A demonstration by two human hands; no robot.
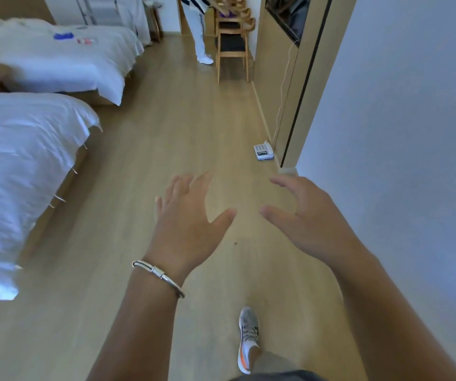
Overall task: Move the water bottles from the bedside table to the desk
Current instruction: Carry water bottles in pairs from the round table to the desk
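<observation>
Both arms reach forward over a light wooden floor. The left hand is spread wide with fingers straight and holds nothing; a silver bracelet circles its wrist. The right hand is also wide, its fingers loosely bent, and holds nothing. Below them a grey sneaker with an orange stripe steps on the floor. Two beds with white covers stand along the left: the near bed and the far bed, which carries small blue and red items, too blurred to tell what they are. On the right runs a pale wall, and beside a wooden panel a white telephone lies on the floor with a cord rising from it. Ahead, wooden chairs stand stacked by the wall, and another person in white trousers stands touching them. No writing is readable. No water bottle, bedside table or desk can be made out in view.
</observation>
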